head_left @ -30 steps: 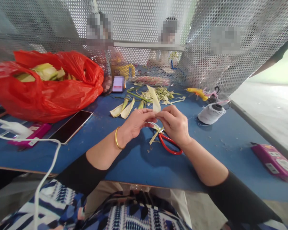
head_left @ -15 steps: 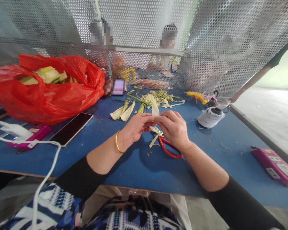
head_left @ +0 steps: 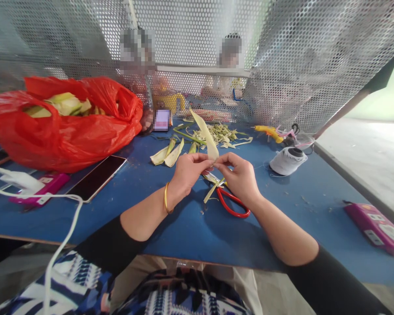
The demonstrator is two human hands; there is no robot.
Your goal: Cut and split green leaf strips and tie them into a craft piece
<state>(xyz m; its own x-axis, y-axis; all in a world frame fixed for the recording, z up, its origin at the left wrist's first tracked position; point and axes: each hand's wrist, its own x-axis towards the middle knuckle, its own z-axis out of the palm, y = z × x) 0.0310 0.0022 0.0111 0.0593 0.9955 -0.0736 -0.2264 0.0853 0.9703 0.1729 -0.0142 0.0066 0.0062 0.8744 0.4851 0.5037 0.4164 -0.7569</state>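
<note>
A: What are the hands holding?

B: 1 pale husk strip [head_left: 205,133] — it is rising above the middle of the blue surface [head_left: 184,238], its tip leaning left and toward the far edge. The left hand [head_left: 192,173] is pinching the lower end, thumb over fingers; the right hand [head_left: 238,175] is pinching just beside it, fingertips closed with no visible gap.

A: And around them?

B: Red-handled scissors [head_left: 220,197] are lying beneath the hands, toward the near edge. A heap of scraps [head_left: 219,133] is lying nearer the far edge, a white thread spool [head_left: 285,162] is sitting near the right edge, and a red bag [head_left: 101,138] is filling the far left corner.

A: How is the strip likely to handle?

B: It is looking light, thin and springy — probably prone to splitting lengthwise. The lower end is seeming the safest hold; the free tip is looking flimsy.
</note>
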